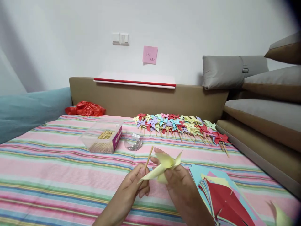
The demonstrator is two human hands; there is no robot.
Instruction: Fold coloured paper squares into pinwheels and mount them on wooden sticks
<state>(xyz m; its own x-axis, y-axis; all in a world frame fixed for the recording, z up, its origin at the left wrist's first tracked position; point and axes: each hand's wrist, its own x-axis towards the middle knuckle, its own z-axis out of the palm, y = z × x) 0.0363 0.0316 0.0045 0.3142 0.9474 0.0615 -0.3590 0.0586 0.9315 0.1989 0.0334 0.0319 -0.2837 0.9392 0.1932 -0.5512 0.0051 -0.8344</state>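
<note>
My left hand [138,180] is closed around a thin wooden stick [149,157], which points up and slightly to the right. In my right hand [175,175] I pinch a pale yellow paper pinwheel [166,163] near its middle, with the blades folded in toward the centre. One blade reaches left and overlaps the fingers of my left hand. Whether the stick is joined to the pinwheel cannot be seen. Both hands are close together above the striped cloth [70,194].
Finished pinwheels [174,124] lie in rows at the back right. A plastic box of sticks [103,142] and a small clear container of pins [134,142] stand left of centre. Coloured paper sheets [225,197] lie at right, near stacked cushions [263,116]. A red bag [86,108] sits back left.
</note>
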